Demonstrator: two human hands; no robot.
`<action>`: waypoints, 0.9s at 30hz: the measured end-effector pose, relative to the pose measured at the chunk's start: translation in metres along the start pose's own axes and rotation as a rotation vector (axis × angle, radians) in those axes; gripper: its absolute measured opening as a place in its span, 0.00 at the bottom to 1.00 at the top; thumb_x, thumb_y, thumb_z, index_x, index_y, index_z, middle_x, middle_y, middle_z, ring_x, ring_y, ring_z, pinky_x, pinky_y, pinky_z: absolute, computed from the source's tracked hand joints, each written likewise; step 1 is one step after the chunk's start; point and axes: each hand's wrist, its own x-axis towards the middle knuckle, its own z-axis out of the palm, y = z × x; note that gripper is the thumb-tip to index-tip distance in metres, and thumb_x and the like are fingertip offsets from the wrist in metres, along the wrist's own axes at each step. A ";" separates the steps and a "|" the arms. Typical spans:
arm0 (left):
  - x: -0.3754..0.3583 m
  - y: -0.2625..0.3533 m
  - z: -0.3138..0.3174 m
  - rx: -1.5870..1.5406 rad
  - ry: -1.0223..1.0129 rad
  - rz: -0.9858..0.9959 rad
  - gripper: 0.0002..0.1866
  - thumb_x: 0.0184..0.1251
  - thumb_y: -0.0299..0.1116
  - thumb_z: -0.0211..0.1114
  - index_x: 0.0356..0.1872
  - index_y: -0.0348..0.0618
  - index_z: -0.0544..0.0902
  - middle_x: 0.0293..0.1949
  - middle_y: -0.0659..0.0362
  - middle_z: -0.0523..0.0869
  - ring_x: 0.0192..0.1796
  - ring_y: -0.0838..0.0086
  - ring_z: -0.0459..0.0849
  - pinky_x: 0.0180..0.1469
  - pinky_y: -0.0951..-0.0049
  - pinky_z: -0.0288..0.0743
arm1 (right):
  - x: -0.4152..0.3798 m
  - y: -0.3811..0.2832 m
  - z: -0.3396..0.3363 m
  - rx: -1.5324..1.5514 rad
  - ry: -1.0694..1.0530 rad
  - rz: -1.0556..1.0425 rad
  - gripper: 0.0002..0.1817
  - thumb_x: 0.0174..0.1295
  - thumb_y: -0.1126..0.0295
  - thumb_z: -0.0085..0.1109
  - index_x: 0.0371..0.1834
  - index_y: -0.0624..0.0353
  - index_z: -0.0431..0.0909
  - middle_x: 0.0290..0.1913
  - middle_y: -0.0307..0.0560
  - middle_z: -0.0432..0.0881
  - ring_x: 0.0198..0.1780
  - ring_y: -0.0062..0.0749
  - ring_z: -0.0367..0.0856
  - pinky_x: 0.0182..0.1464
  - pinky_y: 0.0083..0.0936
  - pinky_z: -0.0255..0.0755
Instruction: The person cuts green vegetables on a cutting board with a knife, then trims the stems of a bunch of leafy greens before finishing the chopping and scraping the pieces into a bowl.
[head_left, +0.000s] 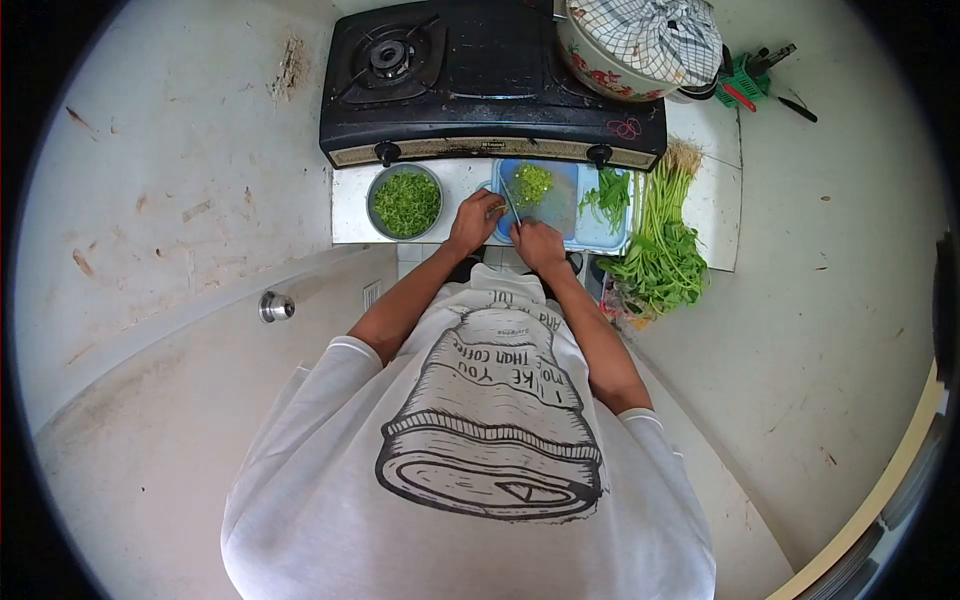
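Note:
A blue cutting board (565, 190) lies on the counter with chopped green pieces (530, 184) on it. My right hand (538, 243) is closed round the handle of a knife (511, 198), whose blade points up and left across the board. Beside the blade, my left hand (480, 217) has its fingers bent together at the board's left edge; what they hold, if anything, is too small to name. Cut green leaves (607, 197) lie on the board's right part. To the left, a round bowl (405, 201) is full of chopped greens.
Behind the board stands a black gas stove (490, 75) with a floral pot (610, 75) under a checkered cloth (650, 35). A large bunch of leafy stalks (663, 225) hangs over the counter's front edge at right. A green basket (745, 80) with utensils is farther right.

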 end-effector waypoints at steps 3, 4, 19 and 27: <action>0.007 0.008 0.012 -0.029 0.010 0.015 0.09 0.64 0.26 0.72 0.44 0.36 0.88 0.41 0.48 0.88 0.39 0.57 0.89 0.46 0.62 0.84 | -0.002 0.012 -0.003 -0.047 -0.001 -0.007 0.26 0.76 0.51 0.50 0.37 0.66 0.83 0.33 0.66 0.88 0.39 0.62 0.89 0.45 0.51 0.83; 0.007 0.008 0.011 -0.025 0.013 0.023 0.09 0.63 0.26 0.72 0.43 0.36 0.88 0.40 0.48 0.87 0.39 0.55 0.89 0.45 0.61 0.83 | -0.003 0.011 -0.001 -0.048 0.000 -0.011 0.25 0.75 0.52 0.51 0.37 0.66 0.83 0.33 0.66 0.88 0.38 0.61 0.89 0.44 0.50 0.83; 0.003 0.003 0.011 -0.049 -0.005 -0.015 0.11 0.62 0.23 0.71 0.45 0.34 0.87 0.42 0.48 0.87 0.41 0.60 0.92 0.47 0.65 0.87 | -0.008 0.015 0.002 -0.034 -0.032 0.015 0.26 0.76 0.50 0.50 0.38 0.66 0.83 0.34 0.69 0.87 0.39 0.63 0.89 0.46 0.53 0.82; 0.002 0.001 0.010 -0.028 -0.007 0.005 0.10 0.63 0.23 0.70 0.45 0.34 0.88 0.42 0.47 0.88 0.41 0.59 0.92 0.47 0.64 0.87 | -0.017 0.014 0.006 -0.046 -0.026 0.027 0.25 0.75 0.52 0.50 0.36 0.66 0.83 0.33 0.66 0.88 0.39 0.61 0.90 0.46 0.51 0.83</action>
